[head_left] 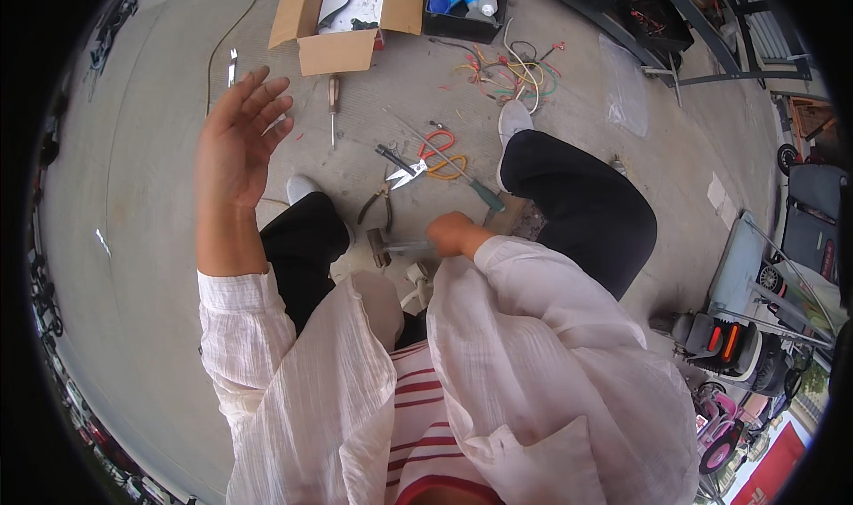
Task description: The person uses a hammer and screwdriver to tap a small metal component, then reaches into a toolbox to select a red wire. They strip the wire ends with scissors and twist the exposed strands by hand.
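My left hand [244,141] is raised at the left, palm turned up and inward, fingers loosely curled apart with nothing in them. My right hand [458,234] grips a hammer [382,249] low between my knees, its dark head pointing left over a pale object [416,283] that is partly hidden and unclear. On the floor [142,203] ahead lie scissors with red and orange handles [409,171], a long screwdriver with a green handle [487,196], pliers [373,205], a short dark tool [389,157] and another screwdriver [333,96].
An open cardboard box [336,57], a black bin of cans [462,27], tangled wires [511,74] and a clear bag [626,101] lie ahead. A dark metal rack [613,12] stands upper right. Small vehicles [737,345] line the right side.
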Tool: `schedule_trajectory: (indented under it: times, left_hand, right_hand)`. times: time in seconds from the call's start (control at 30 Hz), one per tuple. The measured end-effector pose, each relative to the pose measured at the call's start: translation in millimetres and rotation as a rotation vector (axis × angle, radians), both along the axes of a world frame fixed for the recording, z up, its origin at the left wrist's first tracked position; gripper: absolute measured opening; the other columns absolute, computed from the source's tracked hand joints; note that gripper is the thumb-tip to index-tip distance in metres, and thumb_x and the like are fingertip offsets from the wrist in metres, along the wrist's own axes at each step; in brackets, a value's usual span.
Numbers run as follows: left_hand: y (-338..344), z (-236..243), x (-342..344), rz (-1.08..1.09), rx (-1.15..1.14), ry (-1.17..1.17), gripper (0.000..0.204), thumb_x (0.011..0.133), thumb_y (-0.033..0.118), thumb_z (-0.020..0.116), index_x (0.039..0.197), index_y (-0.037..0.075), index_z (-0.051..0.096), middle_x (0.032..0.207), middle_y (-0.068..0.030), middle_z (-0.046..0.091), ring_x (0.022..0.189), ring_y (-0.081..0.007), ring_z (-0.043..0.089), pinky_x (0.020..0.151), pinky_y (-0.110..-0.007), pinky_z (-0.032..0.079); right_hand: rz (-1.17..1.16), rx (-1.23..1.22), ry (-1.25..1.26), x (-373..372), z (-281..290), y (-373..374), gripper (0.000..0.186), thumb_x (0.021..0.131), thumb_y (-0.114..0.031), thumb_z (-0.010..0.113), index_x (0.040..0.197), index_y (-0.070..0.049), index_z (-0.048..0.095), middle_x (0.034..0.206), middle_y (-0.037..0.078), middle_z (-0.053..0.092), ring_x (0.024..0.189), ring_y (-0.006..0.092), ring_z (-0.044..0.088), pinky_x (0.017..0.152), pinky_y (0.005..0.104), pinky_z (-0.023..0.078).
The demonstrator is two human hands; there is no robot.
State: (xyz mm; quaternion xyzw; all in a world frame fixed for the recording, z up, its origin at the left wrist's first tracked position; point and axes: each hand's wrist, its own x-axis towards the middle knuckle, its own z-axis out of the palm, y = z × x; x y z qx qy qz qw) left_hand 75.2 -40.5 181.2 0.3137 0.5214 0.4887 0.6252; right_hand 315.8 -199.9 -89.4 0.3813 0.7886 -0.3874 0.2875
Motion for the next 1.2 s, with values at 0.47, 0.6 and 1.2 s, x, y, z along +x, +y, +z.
schedule_trajectory:
  times: [0.47, 0.6, 1.2]
  left_hand:
    - [7.5, -5.8, 7.2, -0.170, -0.033, 0.086, 0.046, 0.098, 0.031, 0.050, 0.132, -0.001, 0.051, 0.109, -0.0074, 0.065, 0.095, -0.0145, 0.060, 0.082, -0.029, 0.048]
    - [11.6, -11.5, 1.1, -0.191, -0.053, 0.068, 0.046, 0.098, 0.031, 0.049, 0.133, 0.001, 0.050, 0.109, -0.0059, 0.064, 0.096, -0.0140, 0.059, 0.084, -0.029, 0.047]
    - [18.5, -8.1, 47.8, -0.105, -0.025, 0.181, 0.039, 0.094, 0.030, 0.058, 0.120, 0.001, 0.058, 0.095, -0.0031, 0.064, 0.082, -0.0118, 0.058, 0.072, -0.027, 0.046]
  right_hand:
    - [-0.635, 0.050, 0.333, -11.4, 24.1, 39.5, 0.031, 0.086, -0.029, 0.060, 0.102, -0.002, 0.065, 0.097, 0.021, 0.067, 0.094, 0.0388, 0.064, 0.080, 0.0479, 0.050]
    - [-0.847, 0.166, 0.979, -26.5, 184.2, 67.2, 0.033, 0.088, -0.023, 0.061, 0.109, 0.002, 0.063, 0.093, 0.021, 0.068, 0.088, 0.0362, 0.066, 0.080, 0.0425, 0.050]
    - [-0.460, 0.423, 0.654, 40.5, 254.4, 94.4, 0.031, 0.086, -0.028, 0.065, 0.093, 0.002, 0.062, 0.086, 0.021, 0.066, 0.084, 0.0400, 0.066, 0.073, 0.0488, 0.052]
